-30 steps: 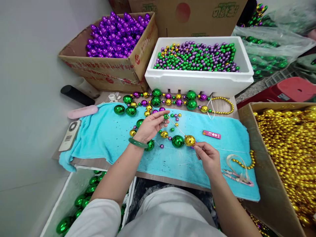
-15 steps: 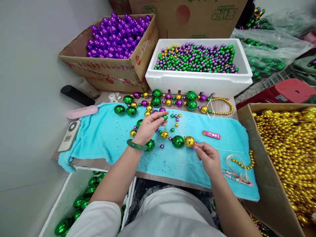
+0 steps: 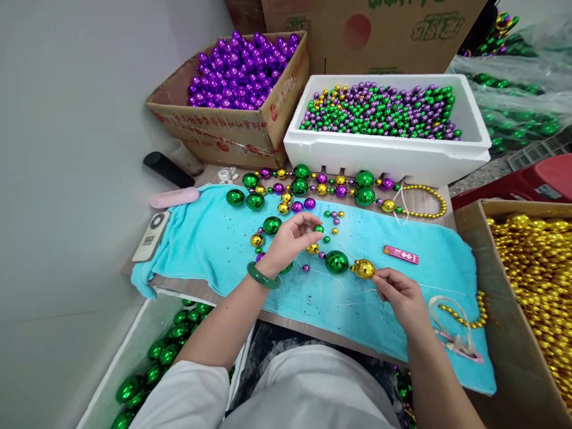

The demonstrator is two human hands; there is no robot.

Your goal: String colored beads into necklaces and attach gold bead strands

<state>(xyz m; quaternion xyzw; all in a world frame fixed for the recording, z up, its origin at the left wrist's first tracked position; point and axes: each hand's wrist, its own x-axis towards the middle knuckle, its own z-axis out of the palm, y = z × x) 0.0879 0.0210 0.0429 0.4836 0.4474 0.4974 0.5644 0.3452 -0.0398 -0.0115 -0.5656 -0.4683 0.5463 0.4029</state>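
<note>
My left hand [image 3: 290,238], with a green bangle [image 3: 263,277] at its wrist, pinches a small green bead [image 3: 319,229] and a thin clear thread. From there the thread slants down to the right towards a large gold bead [image 3: 364,269]. My right hand [image 3: 400,292] pinches the right end of that gold bead between thumb and fingers. A large green bead [image 3: 336,262] sits just left of the gold one on the same strand. Other strung beads, green, gold and purple, curve behind my left hand, which partly hides them.
A turquoise towel [image 3: 196,244] bears loose small beads, a pink lighter [image 3: 401,255] and tweezers [image 3: 465,351]. Finished-looking strands [image 3: 322,189] lie behind. Around stand a purple-bead carton [image 3: 201,122], a white foam box [image 3: 384,156], a gold-bead carton [image 3: 496,274] and a green-bead box [image 3: 107,369].
The whole view has shifted, so things appear farther right and slightly lower. My left hand has come a little towards me with the small green bead; my right hand keeps its pinch.
</note>
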